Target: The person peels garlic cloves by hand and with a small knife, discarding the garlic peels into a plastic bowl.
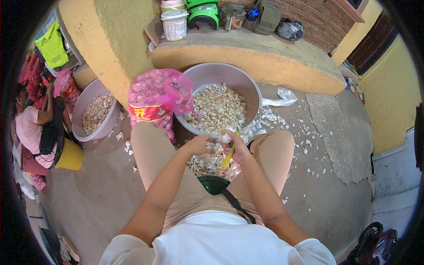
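Note:
Between my knees, my right hand (240, 149) is closed around a yellow-handled knife (227, 160). A whitish garlic bulb (226, 137) sits at the fingertips of the same hand. My left hand (198, 145) is just left of the bulb; its fingers are smeared by motion, so I cannot make out their grip. Past my hands stands a large greyish tub (254, 99) with many loose garlic cloves (218, 107) in it. Garlic skins (211, 165) are heaped below my hands, between my legs.
A pink mesh bag of garlic (152, 88) leans by the tub's left side. Farther left, a seated person (33, 123) is beside another tub (78, 112) of cloves. Skins litter the floor at right. A ledge (247, 59) behind holds buckets, a green helmet (204, 15) and a backpack (266, 17).

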`<state>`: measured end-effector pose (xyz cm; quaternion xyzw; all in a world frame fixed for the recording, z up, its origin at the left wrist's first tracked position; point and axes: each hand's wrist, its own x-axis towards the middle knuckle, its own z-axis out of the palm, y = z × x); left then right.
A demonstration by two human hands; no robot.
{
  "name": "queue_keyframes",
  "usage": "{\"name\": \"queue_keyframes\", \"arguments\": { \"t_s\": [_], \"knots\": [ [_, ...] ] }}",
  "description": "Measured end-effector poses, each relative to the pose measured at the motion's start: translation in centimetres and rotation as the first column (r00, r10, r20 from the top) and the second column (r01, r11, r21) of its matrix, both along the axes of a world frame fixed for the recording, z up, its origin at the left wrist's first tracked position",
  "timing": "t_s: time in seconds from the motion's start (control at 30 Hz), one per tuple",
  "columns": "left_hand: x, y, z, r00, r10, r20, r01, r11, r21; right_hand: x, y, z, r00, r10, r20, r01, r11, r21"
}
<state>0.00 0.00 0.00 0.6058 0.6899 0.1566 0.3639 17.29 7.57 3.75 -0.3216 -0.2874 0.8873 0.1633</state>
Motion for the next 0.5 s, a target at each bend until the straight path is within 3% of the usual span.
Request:
{"name": "queue_keyframes", "arguments": {
  "t_s": [0.07, 0.17, 0.2, 0.27, 0.37, 0.5],
  "knots": [
    [0.2, 0.4, 1.3, 0.933, 0.165, 0.321, -0.194, 0.979, 0.059, -0.2, -0.3, 0.4, 0.989, -0.028, 0.143, 0.015, 0.996, 0.089],
    [1.1, 0.5, 3.5, 0.663, 0.299, 0.687, -0.393, 0.919, -0.021, -0.4, 0.0, 0.6, 0.965, 0.055, 0.258, -0.141, 0.934, 0.328],
    [1.3, 0.4, 3.9, 0.615, 0.335, 0.714, -0.356, 0.926, -0.127, -0.6, -0.3, 0.3, 0.94, -0.071, 0.335, -0.152, 0.79, 0.594],
    [2.1, 0.0, 4.3, 0.513, 0.418, 0.75, -0.258, 0.908, -0.329, -0.9, -1.3, -0.5, 0.864, -0.357, 0.355, -0.254, 0.299, 0.92],
    [2.9, 0.4, 3.6, 0.52, 0.413, 0.748, -0.246, 0.911, -0.331, -1.1, -1.8, 0.8, 0.832, -0.309, 0.461, -0.362, 0.327, 0.873],
    [2.2, 1.1, 1.9, 0.311, 0.443, 0.841, -0.309, 0.884, -0.351, -1.4, -1.0, -0.5, 0.919, -0.244, 0.311, -0.153, 0.504, 0.85]
  ]
}}
